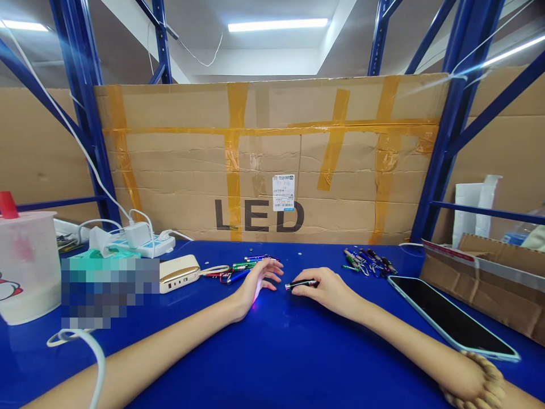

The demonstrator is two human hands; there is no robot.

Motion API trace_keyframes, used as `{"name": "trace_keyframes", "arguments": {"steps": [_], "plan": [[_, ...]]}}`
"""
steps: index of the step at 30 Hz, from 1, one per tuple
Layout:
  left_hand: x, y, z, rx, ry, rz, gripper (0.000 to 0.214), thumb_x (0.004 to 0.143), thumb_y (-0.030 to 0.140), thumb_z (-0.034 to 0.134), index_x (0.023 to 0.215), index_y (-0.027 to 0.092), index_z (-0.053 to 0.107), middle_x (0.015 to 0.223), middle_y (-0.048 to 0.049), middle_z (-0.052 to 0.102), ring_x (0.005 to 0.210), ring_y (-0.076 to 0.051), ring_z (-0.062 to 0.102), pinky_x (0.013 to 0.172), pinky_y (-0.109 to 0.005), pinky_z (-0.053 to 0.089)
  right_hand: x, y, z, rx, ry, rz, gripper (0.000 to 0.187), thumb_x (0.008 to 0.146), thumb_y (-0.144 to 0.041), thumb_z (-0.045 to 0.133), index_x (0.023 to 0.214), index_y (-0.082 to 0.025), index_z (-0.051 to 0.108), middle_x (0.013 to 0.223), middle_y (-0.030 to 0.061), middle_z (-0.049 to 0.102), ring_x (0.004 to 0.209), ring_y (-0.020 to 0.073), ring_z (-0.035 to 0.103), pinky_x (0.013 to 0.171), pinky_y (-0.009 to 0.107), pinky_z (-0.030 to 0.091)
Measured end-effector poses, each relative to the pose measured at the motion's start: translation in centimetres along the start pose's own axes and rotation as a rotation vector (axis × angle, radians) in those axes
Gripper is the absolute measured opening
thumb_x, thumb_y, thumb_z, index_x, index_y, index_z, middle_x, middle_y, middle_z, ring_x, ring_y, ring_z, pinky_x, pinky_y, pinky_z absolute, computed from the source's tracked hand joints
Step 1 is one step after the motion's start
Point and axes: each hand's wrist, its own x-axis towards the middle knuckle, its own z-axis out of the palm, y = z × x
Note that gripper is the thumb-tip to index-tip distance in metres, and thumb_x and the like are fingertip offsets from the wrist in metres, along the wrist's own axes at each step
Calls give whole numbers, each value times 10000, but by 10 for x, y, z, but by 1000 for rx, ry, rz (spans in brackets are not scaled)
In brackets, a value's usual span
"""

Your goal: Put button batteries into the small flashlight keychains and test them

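My right hand [330, 289] is closed around a small black pen light [300, 283] that points left, low over the blue table [276, 352]. My left hand [258, 284] lies just left of it with fingers spread and palm facing the light; a pink glow shows at the palm's base. Just behind my left hand is a small heap of coloured key-ring lights [247, 266]. A second heap of dark key-ring lights [368, 261] lies behind and to the right of my right hand.
A phone in a light blue case [451, 318] lies at the right, beside an open cardboard box [485, 278]. A gold power bank [179, 272], a power strip [147, 241] and a white tub [25, 261] sit at the left. A taped cardboard wall [272, 159] marked LED closes the back.
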Motion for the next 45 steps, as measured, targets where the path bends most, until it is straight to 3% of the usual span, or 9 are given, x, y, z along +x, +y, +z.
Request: {"name": "trace_keyframes", "arguments": {"steps": [9, 16, 22, 27, 33, 39, 45], "plan": [[0, 1, 0, 3, -13, -1, 362, 764, 466, 417, 842, 148, 569, 861, -73, 556, 817, -191, 526, 686, -278, 385, 1, 3, 3, 76, -17, -58, 285, 792, -430, 522, 943, -251, 685, 995, 4, 670, 898, 185, 590, 778, 267, 424], [-2, 3, 0, 17, -27, -7, 362, 767, 472, 410, 847, 155, 563, 888, -75, 557, 838, -194, 522, 705, -280, 383, 2, 6, 1, 56, -16, -70, 292, 797, -442, 514, 960, -274, 688, 983, -2, 672, 880, 185, 589, 757, 271, 421], [-5, 4, 0, 53, -40, -3, 351, 789, 454, 387, 872, 158, 556, 915, -76, 559, 864, -193, 518, 721, -279, 386, 1, 3, 1, 61, -23, -79, 374, 873, -435, 379, 903, -220, 684, 911, 21, 673, 822, 171, 589, 734, 268, 416], [-2, 2, -1, 93, 15, 20, 341, 802, 433, 373, 873, 154, 557, 916, -76, 567, 858, -185, 524, 709, -271, 394, 1, 3, 0, -67, 21, -50, 459, 911, -454, 262, 892, -213, 652, 857, 20, 663, 785, 172, 583, 667, 272, 406], [2, 0, -3, 188, 157, 144, 335, 770, 454, 422, 821, 157, 566, 836, -57, 576, 773, -171, 529, 638, -255, 391, 2, 11, -4, -232, 115, -98, 358, 911, -406, 310, 1085, -286, 600, 1089, 10, 625, 995, 192, 562, 809, 300, 405], [4, -1, -6, 213, 180, 197, 325, 742, 467, 482, 792, 156, 560, 770, -38, 565, 668, -140, 519, 550, -229, 372, 4, 19, -10, -381, 176, 15, 335, 887, -412, 363, 1056, -274, 618, 1031, 25, 644, 942, 210, 590, 713, 280, 421], [3, 0, -4, 345, 124, 211, 297, 796, 439, 403, 824, 167, 518, 723, -21, 538, 587, -123, 487, 521, -232, 345, 5, 30, -16, -451, 90, 141, 300, 839, -358, 439, 1041, -249, 633, 989, 51, 639, 905, 233, 602, 671, 288, 418]]}}
